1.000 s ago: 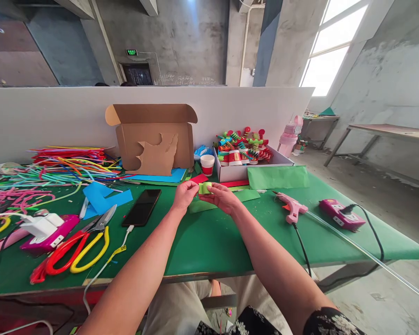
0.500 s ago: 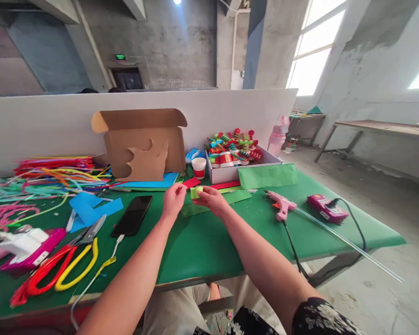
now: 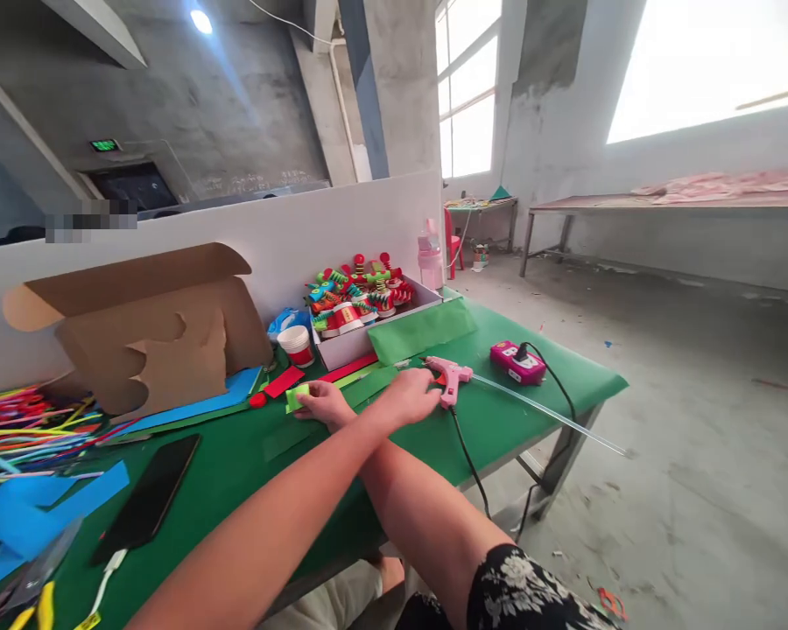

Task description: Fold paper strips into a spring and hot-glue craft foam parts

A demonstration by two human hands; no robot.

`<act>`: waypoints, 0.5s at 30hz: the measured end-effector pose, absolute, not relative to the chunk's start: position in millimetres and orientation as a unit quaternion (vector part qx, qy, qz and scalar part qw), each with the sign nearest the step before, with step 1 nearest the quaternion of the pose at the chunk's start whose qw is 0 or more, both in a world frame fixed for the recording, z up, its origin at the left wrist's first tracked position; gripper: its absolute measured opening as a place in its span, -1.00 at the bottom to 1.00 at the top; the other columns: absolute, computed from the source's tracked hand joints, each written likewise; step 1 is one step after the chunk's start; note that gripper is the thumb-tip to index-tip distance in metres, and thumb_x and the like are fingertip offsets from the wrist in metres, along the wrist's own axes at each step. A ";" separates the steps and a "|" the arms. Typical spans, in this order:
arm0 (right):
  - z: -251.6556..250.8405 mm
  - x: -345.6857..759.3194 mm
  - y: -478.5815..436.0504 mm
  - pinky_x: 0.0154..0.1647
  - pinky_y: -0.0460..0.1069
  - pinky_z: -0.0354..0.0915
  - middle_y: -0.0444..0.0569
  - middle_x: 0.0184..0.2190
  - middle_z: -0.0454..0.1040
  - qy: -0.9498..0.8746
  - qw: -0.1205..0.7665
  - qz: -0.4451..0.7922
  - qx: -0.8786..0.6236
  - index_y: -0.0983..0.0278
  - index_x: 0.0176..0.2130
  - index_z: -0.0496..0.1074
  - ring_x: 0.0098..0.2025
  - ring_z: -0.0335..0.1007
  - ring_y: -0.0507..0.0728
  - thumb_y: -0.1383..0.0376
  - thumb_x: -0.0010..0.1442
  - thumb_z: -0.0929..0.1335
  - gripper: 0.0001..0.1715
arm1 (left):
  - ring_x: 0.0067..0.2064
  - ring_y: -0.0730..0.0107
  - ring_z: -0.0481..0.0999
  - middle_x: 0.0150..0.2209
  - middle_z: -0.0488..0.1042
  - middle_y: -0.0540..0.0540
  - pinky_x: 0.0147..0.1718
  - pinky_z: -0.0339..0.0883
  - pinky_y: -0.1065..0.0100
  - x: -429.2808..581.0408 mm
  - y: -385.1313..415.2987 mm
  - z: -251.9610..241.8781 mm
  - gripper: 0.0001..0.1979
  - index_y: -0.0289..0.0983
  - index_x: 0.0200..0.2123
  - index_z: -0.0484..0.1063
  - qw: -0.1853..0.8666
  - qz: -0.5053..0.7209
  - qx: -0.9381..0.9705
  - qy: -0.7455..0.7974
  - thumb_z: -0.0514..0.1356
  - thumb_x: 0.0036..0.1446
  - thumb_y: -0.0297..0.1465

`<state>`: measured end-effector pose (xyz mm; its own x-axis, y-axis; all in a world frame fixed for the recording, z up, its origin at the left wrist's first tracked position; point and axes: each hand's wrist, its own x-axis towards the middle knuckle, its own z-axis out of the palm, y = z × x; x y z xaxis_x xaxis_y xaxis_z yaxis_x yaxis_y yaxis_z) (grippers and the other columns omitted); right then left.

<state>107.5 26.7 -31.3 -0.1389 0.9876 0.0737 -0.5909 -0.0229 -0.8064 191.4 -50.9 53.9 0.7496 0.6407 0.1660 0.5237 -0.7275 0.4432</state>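
My forearms cross over the green table. My right hand (image 3: 327, 406) pinches a small light-green paper piece (image 3: 298, 397) between thumb and fingers, just above the tabletop. Reaching over the right forearm, my left hand (image 3: 408, 398) is beside the pink glue gun (image 3: 456, 374), its bent fingers at the trigger side. The gun lies on the table with a long clear glue stick (image 3: 552, 411) out of its back; whether my fingertips touch it is unclear. A red paper strip (image 3: 284, 382) and a small round red piece (image 3: 257, 400) lie left of my right hand.
A white box (image 3: 341, 353) of colourful crafted figures stands behind, beside stacked paper cups (image 3: 295, 346). An open cardboard box (image 3: 164, 350), phone (image 3: 148, 499) and pipe cleaners (image 3: 26, 429) are left. A magenta power block (image 3: 517, 362) and cords lie right.
My view has turned right. My left hand has left the green paper and crossed over to the glue gun. My right hand still holds the paper. The round red piece now shows.
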 end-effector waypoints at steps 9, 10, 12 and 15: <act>-20.6 114.1 18.3 -0.30 0.00 0.47 -0.14 -0.47 0.47 -0.345 0.572 0.687 -0.284 0.29 -0.42 0.43 -0.46 0.46 0.02 0.19 -0.19 0.58 -0.61 | 0.06 -0.01 0.49 0.05 0.45 -0.46 -0.08 0.40 0.18 265.4 -72.9 52.3 -0.29 -0.37 0.26 0.16 0.145 -0.006 0.872 0.468 0.24 0.03 -0.40; -19.7 114.4 17.3 -0.28 0.01 0.47 -0.15 -0.48 0.47 -0.346 0.574 0.691 -0.273 0.29 -0.42 0.42 -0.46 0.46 0.02 0.16 -0.22 0.59 -0.57 | 0.07 0.00 0.47 0.06 0.43 -0.45 -0.06 0.39 0.17 264.8 -73.0 52.3 -0.30 -0.35 0.25 0.16 0.133 0.003 0.871 0.474 0.23 0.03 -0.38; -18.4 115.0 15.3 -0.24 0.04 0.47 -0.16 -0.49 0.46 -0.346 0.575 0.696 -0.257 0.30 -0.43 0.42 -0.46 0.46 0.03 0.13 -0.26 0.60 -0.53 | 0.12 0.01 0.41 0.08 0.39 -0.41 0.00 0.35 0.13 263.6 -71.6 52.6 -0.38 -0.32 0.19 0.21 0.097 0.040 0.873 0.476 0.21 0.07 -0.27; -17.2 117.1 10.9 -0.17 0.07 0.45 -0.14 -0.48 0.47 -0.352 0.568 0.701 -0.251 0.31 -0.42 0.44 -0.43 0.47 0.04 0.12 -0.27 0.60 -0.52 | 0.17 0.09 0.34 0.12 0.35 -0.36 0.08 0.28 0.16 265.0 -68.5 53.5 -0.46 -0.33 0.13 0.24 0.081 0.056 0.883 0.459 0.17 0.13 -0.22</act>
